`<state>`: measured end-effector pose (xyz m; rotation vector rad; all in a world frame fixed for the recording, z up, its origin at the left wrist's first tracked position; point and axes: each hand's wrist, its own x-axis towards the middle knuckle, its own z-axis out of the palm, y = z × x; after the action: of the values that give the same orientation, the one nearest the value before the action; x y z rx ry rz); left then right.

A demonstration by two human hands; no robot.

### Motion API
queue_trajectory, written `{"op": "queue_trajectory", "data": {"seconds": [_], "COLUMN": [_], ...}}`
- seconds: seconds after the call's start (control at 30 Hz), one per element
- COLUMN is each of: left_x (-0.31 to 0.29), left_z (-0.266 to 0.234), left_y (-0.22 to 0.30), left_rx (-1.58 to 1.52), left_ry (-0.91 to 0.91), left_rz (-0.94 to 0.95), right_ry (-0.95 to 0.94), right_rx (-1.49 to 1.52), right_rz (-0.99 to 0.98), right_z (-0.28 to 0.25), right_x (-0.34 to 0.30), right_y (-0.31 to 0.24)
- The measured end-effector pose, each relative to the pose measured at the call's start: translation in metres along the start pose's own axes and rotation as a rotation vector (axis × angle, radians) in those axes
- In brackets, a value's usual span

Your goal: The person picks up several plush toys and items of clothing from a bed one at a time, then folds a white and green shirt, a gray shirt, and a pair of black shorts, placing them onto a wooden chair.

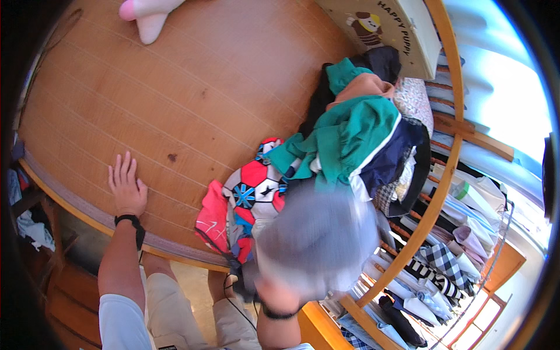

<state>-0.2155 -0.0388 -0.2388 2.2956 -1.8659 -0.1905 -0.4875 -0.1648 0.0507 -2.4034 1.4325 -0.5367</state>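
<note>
My left hand (pixel 127 185) lies flat on the wooden board (pixel 175 105), fingers stretched and holding nothing. A grey piece of clothing (pixel 321 239), smeared by motion, is held up by my right hand (pixel 277 294); its fingers are mostly hidden behind the cloth. Just beyond lies a garment printed in red, white, blue and black (pixel 248 189), with a pinkish-red cloth (pixel 213 216) at its left side. Farther right is a heap of clothes, topped by a green garment with white trim (pixel 344 137) and including a dark navy piece (pixel 394 157).
A cream box with a cartoon dog print (pixel 402 35) stands at the far right. A curved wooden rail (pixel 452 157) borders the right side, with several hanging or folded clothes (pixel 446 262) beyond it. A white-and-pink plush-like object (pixel 150 23) lies at the far left.
</note>
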Motion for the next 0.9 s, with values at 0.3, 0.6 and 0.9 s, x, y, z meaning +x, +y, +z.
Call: {"op": "queue_trajectory", "data": {"seconds": [0.3,0.6,0.9], "left_x": [0.002,-0.002,-0.011], "left_z": [-0.008,-0.004,-0.002], "left_y": [-0.003,-0.011,-0.015], "left_rx": [-0.010,-0.072,-0.145], "left_ry": [-0.029,-0.040,-0.085], "left_rz": [-0.043,-0.066,-0.041], "right_ry": [-0.328,-0.005,-0.369], "right_rx": [0.382,0.299,0.089], "right_rz": [0.531,0.144,0.128], "right_z": [0.126,0.206,0.280], "right_x": [-0.005,0.171,0.229], "right_y": [0.001,-0.023,-0.024]}}
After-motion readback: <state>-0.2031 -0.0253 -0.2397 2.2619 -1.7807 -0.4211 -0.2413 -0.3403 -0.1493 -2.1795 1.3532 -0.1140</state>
